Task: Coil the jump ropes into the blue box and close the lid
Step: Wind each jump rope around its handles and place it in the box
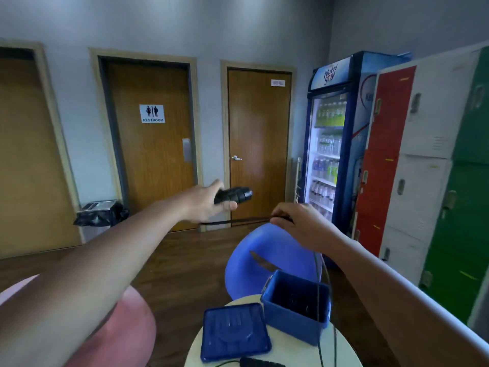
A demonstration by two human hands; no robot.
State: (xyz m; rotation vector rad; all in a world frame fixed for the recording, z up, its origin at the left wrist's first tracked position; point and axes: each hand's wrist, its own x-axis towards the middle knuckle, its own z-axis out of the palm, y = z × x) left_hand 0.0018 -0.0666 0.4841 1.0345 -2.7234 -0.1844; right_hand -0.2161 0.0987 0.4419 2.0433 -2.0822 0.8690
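Your left hand (209,201) grips a black handle (234,195). Your right hand (301,223) pinches the rope (238,221) taut above the open blue box (296,305). The lid (234,331) lies beside it on the bench (291,350).

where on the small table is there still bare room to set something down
Little: a bare cream strip of the round table right of the blue box, crossed by the hanging rope. The lid and box crowd the middle; a black handle lies at the front edge.

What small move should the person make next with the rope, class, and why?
Probably bring the left hand, which holds the black handle, toward the right hand to fold the first loop. The rope is stretched straight between the hands, its tail hangs past the open blue box, and the lid lies beside the box, so nothing is coiled yet.
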